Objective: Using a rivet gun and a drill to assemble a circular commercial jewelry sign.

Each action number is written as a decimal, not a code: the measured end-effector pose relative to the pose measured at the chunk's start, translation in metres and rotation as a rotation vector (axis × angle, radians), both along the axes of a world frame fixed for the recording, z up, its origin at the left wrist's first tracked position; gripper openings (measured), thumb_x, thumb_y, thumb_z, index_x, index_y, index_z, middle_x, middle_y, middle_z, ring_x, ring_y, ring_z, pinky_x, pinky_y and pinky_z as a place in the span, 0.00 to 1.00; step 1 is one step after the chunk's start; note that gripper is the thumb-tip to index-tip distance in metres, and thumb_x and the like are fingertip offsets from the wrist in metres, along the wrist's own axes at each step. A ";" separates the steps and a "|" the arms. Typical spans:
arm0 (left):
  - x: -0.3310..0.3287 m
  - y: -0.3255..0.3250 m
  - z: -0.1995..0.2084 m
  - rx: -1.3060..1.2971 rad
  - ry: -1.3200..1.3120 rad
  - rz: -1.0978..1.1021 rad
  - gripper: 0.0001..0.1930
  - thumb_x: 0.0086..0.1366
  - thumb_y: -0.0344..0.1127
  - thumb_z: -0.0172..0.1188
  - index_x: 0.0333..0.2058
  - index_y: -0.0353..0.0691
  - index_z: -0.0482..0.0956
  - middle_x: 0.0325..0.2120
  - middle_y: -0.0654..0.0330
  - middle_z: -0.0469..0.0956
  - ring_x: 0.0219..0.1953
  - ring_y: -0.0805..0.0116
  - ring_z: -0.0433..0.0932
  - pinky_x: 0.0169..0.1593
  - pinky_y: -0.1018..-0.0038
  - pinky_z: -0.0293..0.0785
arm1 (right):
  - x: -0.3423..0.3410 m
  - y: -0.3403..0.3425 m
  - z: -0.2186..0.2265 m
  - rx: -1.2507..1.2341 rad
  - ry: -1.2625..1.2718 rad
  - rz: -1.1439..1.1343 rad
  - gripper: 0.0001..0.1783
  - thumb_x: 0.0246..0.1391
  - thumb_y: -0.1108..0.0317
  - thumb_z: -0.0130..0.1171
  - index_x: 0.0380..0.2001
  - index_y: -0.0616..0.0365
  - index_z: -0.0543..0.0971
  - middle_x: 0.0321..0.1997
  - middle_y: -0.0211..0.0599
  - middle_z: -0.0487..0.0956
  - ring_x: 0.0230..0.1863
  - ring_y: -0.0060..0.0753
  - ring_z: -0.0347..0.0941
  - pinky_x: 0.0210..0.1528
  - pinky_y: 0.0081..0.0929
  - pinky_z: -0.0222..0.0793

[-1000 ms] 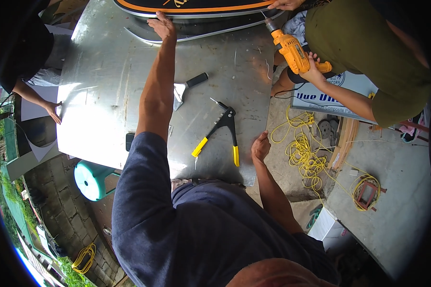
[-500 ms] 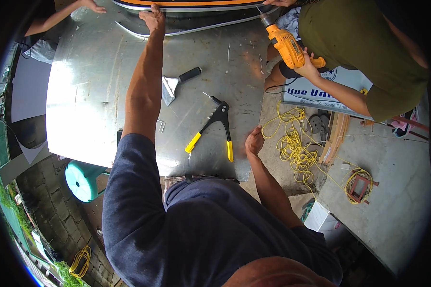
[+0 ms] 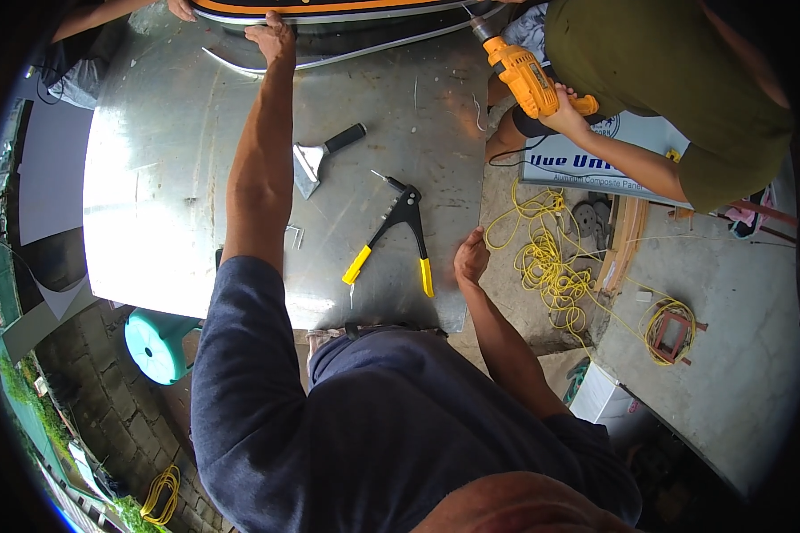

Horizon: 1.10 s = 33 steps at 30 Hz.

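Observation:
My left hand [image 3: 271, 37] reaches far across the grey metal sheet [image 3: 169, 178] and presses flat on a black curved panel with an orange stripe [image 3: 347, 11] at the sheet's far edge. My right hand [image 3: 471, 258] rests on the sheet's right edge, fingers loosely curled, holding nothing. Between my arms lies a rivet tool with yellow handle tips [image 3: 396, 235], and beyond it a scraper with a black handle [image 3: 320, 155]. A person in an olive shirt holds a yellow drill [image 3: 524, 75] with its bit against the panel.
Another person's hand [image 3: 182, 9] touches the panel at the far left. A tangle of yellow cord [image 3: 547, 258] lies on the concrete to the right, with a cord reel [image 3: 671, 330] further right. A teal stool [image 3: 156, 342] stands below the sheet's near left corner.
The view has shifted so the sheet and tools sit lower in the picture. My left hand stays on the panel and my right hand on the sheet's edge. The drill remains at the panel.

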<state>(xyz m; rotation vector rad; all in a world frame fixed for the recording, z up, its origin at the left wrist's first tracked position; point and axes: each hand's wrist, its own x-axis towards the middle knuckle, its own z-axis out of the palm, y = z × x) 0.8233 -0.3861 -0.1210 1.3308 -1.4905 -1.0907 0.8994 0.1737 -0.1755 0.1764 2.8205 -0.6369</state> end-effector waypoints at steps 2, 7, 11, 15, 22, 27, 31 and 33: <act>0.000 0.010 0.009 0.057 -0.071 -0.027 0.37 0.66 0.59 0.45 0.55 0.26 0.56 0.54 0.34 0.62 0.49 0.36 0.73 0.47 0.52 0.72 | 0.000 0.000 -0.001 -0.010 0.009 -0.002 0.37 0.70 0.43 0.27 0.46 0.61 0.80 0.40 0.63 0.81 0.44 0.68 0.76 0.48 0.54 0.72; 0.008 0.013 0.028 0.010 0.018 -0.035 0.37 0.65 0.58 0.46 0.54 0.24 0.56 0.53 0.31 0.62 0.51 0.34 0.71 0.54 0.51 0.67 | 0.001 -0.002 0.001 -0.001 0.036 -0.012 0.38 0.70 0.43 0.26 0.46 0.61 0.80 0.40 0.63 0.81 0.45 0.68 0.76 0.48 0.54 0.72; 0.002 0.028 0.041 0.051 -0.098 -0.017 0.37 0.65 0.57 0.47 0.54 0.24 0.57 0.53 0.29 0.63 0.54 0.33 0.69 0.56 0.50 0.64 | 0.000 -0.003 0.004 0.005 0.025 -0.005 0.38 0.69 0.43 0.26 0.46 0.61 0.80 0.41 0.62 0.81 0.45 0.68 0.76 0.48 0.54 0.72; -0.001 0.038 0.045 0.012 -0.120 0.027 0.37 0.66 0.57 0.46 0.55 0.24 0.56 0.54 0.28 0.62 0.54 0.33 0.69 0.57 0.50 0.63 | 0.001 -0.004 0.005 -0.009 0.021 -0.008 0.38 0.69 0.42 0.25 0.48 0.60 0.79 0.42 0.61 0.81 0.46 0.68 0.76 0.49 0.54 0.72; 0.002 0.010 0.018 -0.027 -0.037 -0.007 0.37 0.66 0.57 0.47 0.55 0.24 0.55 0.54 0.28 0.61 0.55 0.33 0.68 0.58 0.51 0.63 | 0.001 -0.004 0.006 0.007 0.001 -0.018 0.38 0.69 0.42 0.25 0.50 0.60 0.79 0.43 0.61 0.81 0.47 0.67 0.76 0.51 0.54 0.72; -0.002 -0.004 0.000 -0.028 -0.005 -0.015 0.37 0.65 0.57 0.47 0.55 0.24 0.55 0.55 0.28 0.61 0.55 0.34 0.68 0.58 0.51 0.63 | 0.002 -0.003 0.006 -0.001 0.028 -0.001 0.38 0.70 0.43 0.26 0.49 0.61 0.79 0.42 0.62 0.81 0.47 0.66 0.76 0.50 0.53 0.72; -0.003 -0.011 -0.007 -0.013 0.007 -0.027 0.37 0.65 0.57 0.48 0.55 0.24 0.54 0.55 0.28 0.61 0.55 0.34 0.68 0.58 0.51 0.63 | 0.000 -0.004 0.005 0.024 -0.017 -0.033 0.38 0.70 0.43 0.26 0.47 0.62 0.80 0.42 0.63 0.81 0.46 0.67 0.76 0.50 0.52 0.73; 0.002 -0.015 -0.008 0.014 0.088 -0.096 0.38 0.65 0.56 0.48 0.56 0.24 0.53 0.56 0.28 0.59 0.55 0.34 0.68 0.58 0.51 0.63 | -0.002 -0.003 0.004 0.016 -0.016 -0.006 0.38 0.69 0.43 0.26 0.47 0.62 0.80 0.42 0.63 0.80 0.46 0.67 0.76 0.50 0.53 0.72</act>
